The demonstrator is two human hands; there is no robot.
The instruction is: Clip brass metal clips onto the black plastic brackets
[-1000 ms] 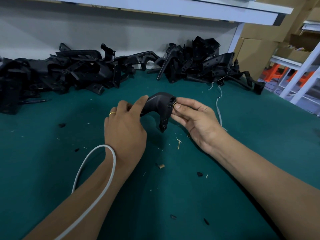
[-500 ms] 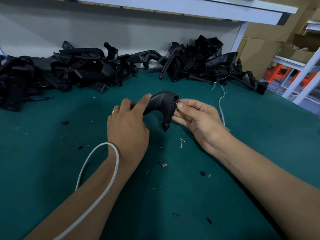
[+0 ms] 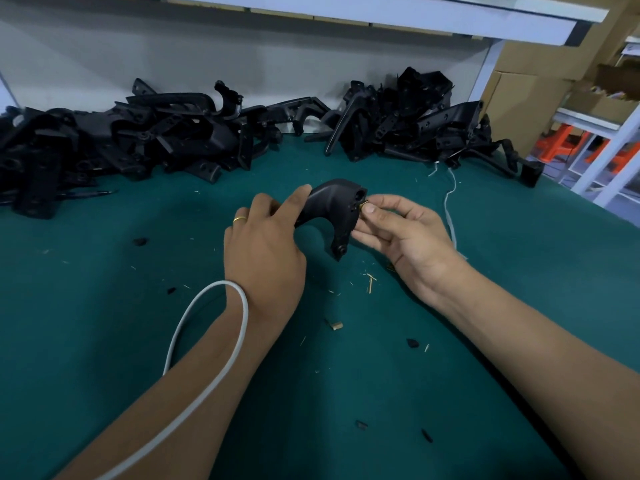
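Green felt covers the bench, and along its far edge, against a white wall, I see two heaps of black plastic brackets, one to the left and one to the right. My left hand grips a curved black bracket by its left end, thumb on top, holding it just above the bench at the centre. My right hand pinches a small brass clip between thumb and forefinger, pressing it against the right face of that bracket near a round hole. I wear a gold ring on the left hand, and a white cable loops over my left forearm. Bits of black plastic and pale slivers lie scattered on the felt near my hands. Cardboard boxes stand at the right, past the bench.
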